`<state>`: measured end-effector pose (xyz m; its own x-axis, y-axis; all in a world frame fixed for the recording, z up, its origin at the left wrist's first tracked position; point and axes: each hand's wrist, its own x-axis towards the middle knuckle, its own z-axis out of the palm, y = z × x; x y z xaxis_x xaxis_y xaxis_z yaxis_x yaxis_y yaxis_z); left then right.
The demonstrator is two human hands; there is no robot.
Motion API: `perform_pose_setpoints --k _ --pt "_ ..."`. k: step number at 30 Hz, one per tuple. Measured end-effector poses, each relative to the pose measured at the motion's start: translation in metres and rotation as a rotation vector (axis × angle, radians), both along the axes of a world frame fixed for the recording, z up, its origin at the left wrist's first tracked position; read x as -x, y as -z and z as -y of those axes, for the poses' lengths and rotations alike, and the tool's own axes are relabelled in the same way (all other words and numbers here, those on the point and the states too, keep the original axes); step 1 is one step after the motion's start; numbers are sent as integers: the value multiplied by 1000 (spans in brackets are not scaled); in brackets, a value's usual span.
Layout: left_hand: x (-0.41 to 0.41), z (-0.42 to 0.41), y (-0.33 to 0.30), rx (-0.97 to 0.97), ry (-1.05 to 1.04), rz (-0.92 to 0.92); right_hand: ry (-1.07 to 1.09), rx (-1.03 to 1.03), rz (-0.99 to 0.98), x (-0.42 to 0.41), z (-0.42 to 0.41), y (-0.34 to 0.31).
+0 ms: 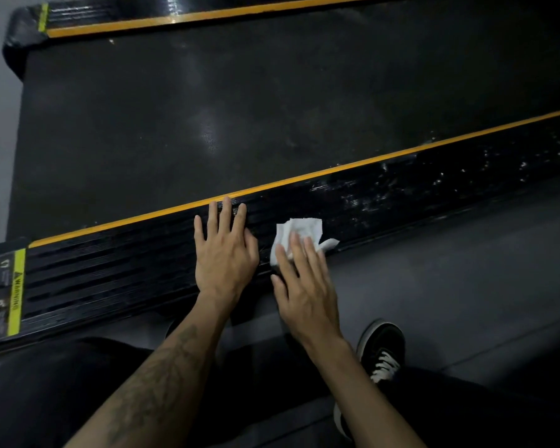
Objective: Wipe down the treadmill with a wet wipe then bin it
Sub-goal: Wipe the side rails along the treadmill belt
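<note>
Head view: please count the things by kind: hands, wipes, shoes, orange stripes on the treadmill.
Hands: 2, left hand and right hand
Wet wipe: 1
Shoe: 1
Orange stripes: 2, near stripe and far stripe
Total: 6

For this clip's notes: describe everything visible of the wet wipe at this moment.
The wet wipe is a white, crumpled sheet that looks like thin, soft fabric. It lies flattened on the near black ribbed side rail of the treadmill, just short of the rail's orange stripe. The right hand presses on its near half with straight fingers, so only the far part and a small tail at its right edge show. The left hand rests flat on the rail beside it, not touching it.
</note>
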<state>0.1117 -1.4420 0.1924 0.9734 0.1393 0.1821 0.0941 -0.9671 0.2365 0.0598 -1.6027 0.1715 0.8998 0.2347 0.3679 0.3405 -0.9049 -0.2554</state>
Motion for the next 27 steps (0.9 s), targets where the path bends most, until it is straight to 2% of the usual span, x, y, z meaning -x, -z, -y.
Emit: perform_pose_setpoints --k 3,7,12,18,23,27 --pt "0 0 0 4 8 -3 19 83 -32 -15 5 -4" --pt "1 -1 0 0 10 -9 140 35 -69 -6 13 -2" --pt "0 0 1 -3 47 0 1 79 -41 -4 6 -4" --pt "-5 3 -2 22 22 -35 184 -21 -72 -2 13 -3" --pt "-12 12 -3 29 -14 -18 84 31 -47 -14 9 -8" --pt "-11 17 -2 24 -31 -29 179 20 -61 -15 30 -8"
